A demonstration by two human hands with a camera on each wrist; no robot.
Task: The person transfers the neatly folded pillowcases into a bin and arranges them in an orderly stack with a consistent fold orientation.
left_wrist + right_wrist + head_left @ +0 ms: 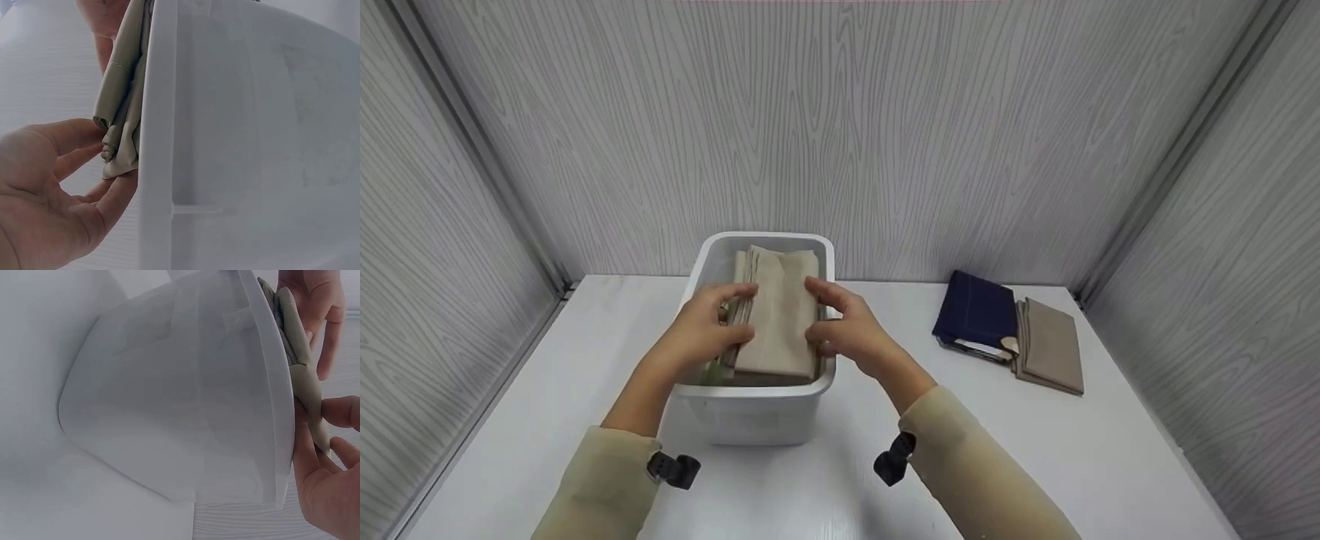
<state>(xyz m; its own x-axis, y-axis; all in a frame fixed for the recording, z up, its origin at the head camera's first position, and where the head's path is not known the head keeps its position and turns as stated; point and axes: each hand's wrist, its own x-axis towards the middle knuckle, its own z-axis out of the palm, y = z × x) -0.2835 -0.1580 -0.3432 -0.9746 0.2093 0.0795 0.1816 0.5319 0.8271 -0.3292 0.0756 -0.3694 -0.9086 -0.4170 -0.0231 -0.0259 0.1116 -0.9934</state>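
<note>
A folded beige cloth [780, 315] lies at the mouth of a white plastic bin [757, 391], its layers showing along the left side. My left hand [701, 326] grips its left edge between thumb and fingers, and my right hand [851, 328] grips the right edge. From the left wrist view, the cloth [117, 84] stands above the bin's rim, with fingers of the left hand [50, 191] around its folded end. The right wrist view has the right hand [332, 495] pinching the cloth [306, 385] just over the rim. More cloth beneath is mostly hidden.
To the right on the white table [870, 465] lies a folded navy cloth [979, 311] with a round beige tag. Against it rests a folded brown cloth [1051, 345]. Grey wood-grain panels [810, 135] enclose the table at the back and sides.
</note>
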